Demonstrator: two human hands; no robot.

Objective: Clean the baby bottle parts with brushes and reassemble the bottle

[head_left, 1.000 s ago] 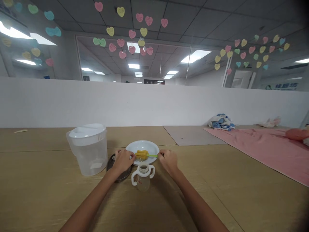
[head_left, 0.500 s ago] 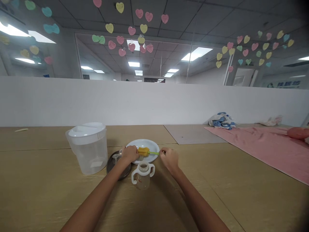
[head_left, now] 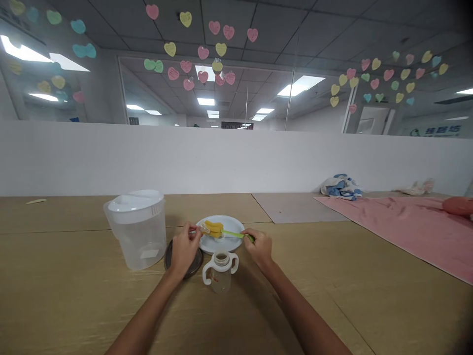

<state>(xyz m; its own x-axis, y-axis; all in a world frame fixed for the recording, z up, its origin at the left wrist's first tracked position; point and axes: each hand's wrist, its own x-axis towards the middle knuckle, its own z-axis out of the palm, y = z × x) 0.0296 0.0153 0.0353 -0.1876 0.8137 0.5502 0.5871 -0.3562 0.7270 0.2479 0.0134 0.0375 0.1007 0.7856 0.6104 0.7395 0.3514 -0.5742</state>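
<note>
In my right hand (head_left: 259,246) is the green handle of a bottle brush (head_left: 215,228) with a yellow sponge head, held level over a white plate (head_left: 233,243). My left hand (head_left: 186,246) pinches a small clear piece (head_left: 204,228), perhaps a bottle nipple, against the tip of the sponge. Below the plate stands an uncapped clear baby bottle (head_left: 220,277) with two white handles. A dark round dish (head_left: 194,268) lies partly hidden under my left hand and wrist. Something whitish on the plate under the sponge is too small to make out.
A translucent plastic pitcher (head_left: 142,231) with a white lid stands at the left. A pink cloth (head_left: 399,222) covers the table's right side, with a blue and white crumpled cloth (head_left: 340,187) behind it. A white partition (head_left: 236,158) closes off the back.
My left hand has drawn back to the left from the plate, and the clear piece now shows between its fingers at the sponge tip. The brush has shifted slightly left.
</note>
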